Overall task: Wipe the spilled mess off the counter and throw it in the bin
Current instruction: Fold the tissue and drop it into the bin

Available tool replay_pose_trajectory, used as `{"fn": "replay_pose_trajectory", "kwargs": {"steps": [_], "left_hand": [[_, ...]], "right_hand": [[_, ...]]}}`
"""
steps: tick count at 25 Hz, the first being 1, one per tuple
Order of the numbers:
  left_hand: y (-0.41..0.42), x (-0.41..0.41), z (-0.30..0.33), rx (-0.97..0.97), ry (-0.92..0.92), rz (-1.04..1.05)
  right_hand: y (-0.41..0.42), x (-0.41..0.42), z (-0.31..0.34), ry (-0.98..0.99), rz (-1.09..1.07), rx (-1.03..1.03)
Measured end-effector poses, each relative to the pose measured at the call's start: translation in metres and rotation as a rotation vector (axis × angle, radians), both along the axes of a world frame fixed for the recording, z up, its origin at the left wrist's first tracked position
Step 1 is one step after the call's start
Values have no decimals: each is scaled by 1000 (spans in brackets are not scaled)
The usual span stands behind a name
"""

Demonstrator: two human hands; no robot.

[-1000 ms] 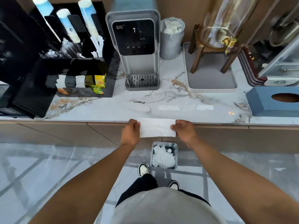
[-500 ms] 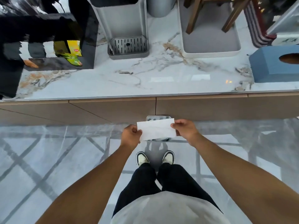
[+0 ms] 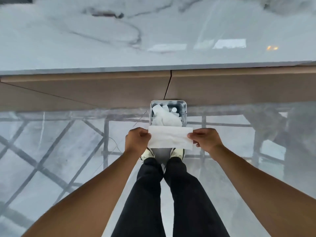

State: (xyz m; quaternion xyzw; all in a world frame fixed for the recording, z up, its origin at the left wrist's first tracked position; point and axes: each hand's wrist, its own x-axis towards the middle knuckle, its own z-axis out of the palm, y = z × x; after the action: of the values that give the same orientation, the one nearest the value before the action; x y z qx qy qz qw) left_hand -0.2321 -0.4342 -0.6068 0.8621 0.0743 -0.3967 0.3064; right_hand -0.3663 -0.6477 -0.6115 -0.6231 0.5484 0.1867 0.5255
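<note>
A glossy white marble countertop with grey veining (image 3: 106, 40) is seen across the top of the view, bearing pale rectangular reflections of light (image 3: 229, 43) and a small orange glint (image 3: 272, 48). Below its edge, flat tan cabinet fronts (image 3: 239, 86) are fitted, divided by a thin dark seam (image 3: 168, 86). The polished grey marble floor (image 3: 51, 151) is crossed by darker grey inlaid bands (image 3: 106, 142) and is seen to be reflective.
</note>
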Motion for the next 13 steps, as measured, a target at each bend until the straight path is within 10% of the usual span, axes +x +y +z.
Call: {"fn": "replay_pose_trajectory", "kwargs": {"steps": [13], "left_hand": [[-28,24,-155,128,-142,-249]], "right_hand": [[-3,41,-160,42,209,-324]]}}
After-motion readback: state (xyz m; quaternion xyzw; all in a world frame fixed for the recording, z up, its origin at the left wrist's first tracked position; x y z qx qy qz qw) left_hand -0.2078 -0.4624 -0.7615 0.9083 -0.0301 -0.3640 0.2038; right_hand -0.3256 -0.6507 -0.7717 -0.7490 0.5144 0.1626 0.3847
